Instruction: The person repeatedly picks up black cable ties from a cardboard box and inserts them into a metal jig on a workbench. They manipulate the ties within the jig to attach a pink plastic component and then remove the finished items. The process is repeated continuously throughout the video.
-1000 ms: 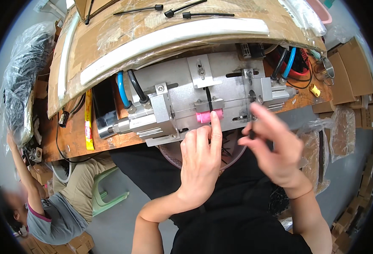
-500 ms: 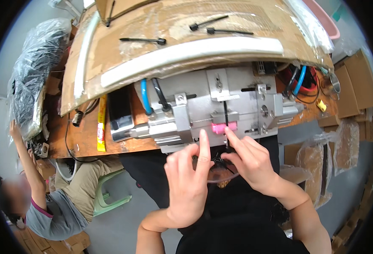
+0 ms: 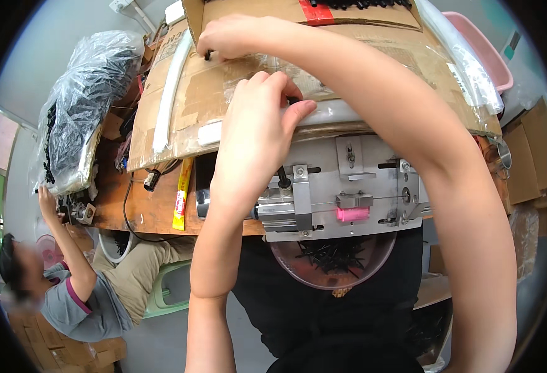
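Observation:
My left hand (image 3: 255, 124) is over the front part of a cardboard sheet (image 3: 205, 93), its thumb and fingers bent round a thin black rod with a knobbed end (image 3: 293, 99), mostly hidden. My right arm reaches across to the far left, where my right hand (image 3: 227, 37) has its fingers closed at another black knobbed rod (image 3: 208, 56), of which just the end shows. Below the sheet sits a metal fixture (image 3: 323, 177) with clamps on both sides. A pink block (image 3: 353, 214) is at its front middle, with no rod across it.
A clear bowl (image 3: 275, 248) of black rods is under the fixture's front edge. White foam strips (image 3: 173, 93) line the sheet. A yellow packet (image 3: 183, 196) lies on the wooden table (image 3: 152, 214). At the left, another person (image 3: 87, 298) sits by a plastic-wrapped bundle (image 3: 93, 81).
Both hands have left the fixture and moved up over the cardboard, the right one crossing to the far left. The black rod is gone from the pink block. The view has shifted.

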Tool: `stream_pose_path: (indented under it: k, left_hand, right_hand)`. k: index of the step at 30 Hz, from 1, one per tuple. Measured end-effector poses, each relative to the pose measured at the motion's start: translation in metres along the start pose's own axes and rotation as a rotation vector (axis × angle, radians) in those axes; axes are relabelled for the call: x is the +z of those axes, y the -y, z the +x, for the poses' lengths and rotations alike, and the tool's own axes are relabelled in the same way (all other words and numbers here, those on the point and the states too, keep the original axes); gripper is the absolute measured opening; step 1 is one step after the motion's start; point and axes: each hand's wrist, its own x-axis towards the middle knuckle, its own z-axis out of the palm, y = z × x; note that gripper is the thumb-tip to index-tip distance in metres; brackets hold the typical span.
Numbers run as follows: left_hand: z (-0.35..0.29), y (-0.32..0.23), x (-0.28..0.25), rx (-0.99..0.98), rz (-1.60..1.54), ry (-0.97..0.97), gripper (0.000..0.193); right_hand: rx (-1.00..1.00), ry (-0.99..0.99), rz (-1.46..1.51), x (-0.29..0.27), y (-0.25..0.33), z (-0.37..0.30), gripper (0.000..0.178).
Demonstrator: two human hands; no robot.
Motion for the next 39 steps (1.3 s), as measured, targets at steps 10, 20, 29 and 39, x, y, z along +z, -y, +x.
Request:
stream_pose_path:
  k: [10, 20, 29, 39]
  left_hand:
    - [-0.129, -0.066, 0.023, -0.064, 0.007, -0.219, 0.038]
    - [-0.162, -0.100, 0.087, -0.057, 0.114, 0.099, 0.070]
    - [-0.163, -0.099, 0.084, -0.088, 0.142, 0.175, 0.068]
    - [-0.176, -0.110, 0.048, -0.200, 0.084, 0.100, 0.077]
  right_hand:
    - [-0.025, -0.498, 0.509, -0.098, 0.058, -0.124, 0.010]
    - [0.504, -0.842, 0.638, -0.106, 0.138, -0.274, 0.042]
    - [0.675, -0.691, 0.834, -0.060, 0.205, -0.321, 0.028]
    - [0.675, -0.313, 0.429, 0.004, 0.239, -0.320, 0.067]
